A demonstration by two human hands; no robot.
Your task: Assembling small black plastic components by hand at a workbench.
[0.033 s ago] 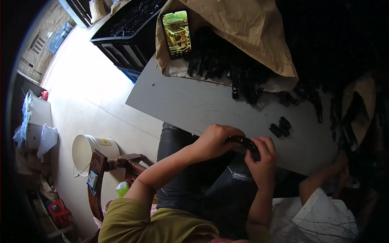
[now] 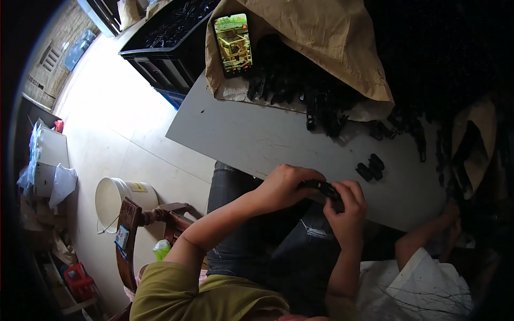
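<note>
Over the near edge of the grey table, my left hand [image 2: 285,185] is closed round one end of a small black plastic part [image 2: 327,190]. The fingers of my right hand [image 2: 348,207] pinch its other end. Much of the part is hidden by my fingers, so its exact kind does not show. Just beyond my right hand, several small black pieces [image 2: 371,168] lie together on the table [image 2: 241,128]. Farther back, a pile of black plastic parts [image 2: 316,101] spills from an opened brown paper sack [image 2: 321,37].
A lit phone [image 2: 233,45] leans on the sack. To the left stand a black crate [image 2: 166,64] full of black parts, a white bucket [image 2: 126,195] and a wooden chair [image 2: 128,241]. Another person's arm [image 2: 428,235] rests at the table's right side.
Only a very slight shift of the black part and of my left fingertips shows; both hands stay in the same place.
</note>
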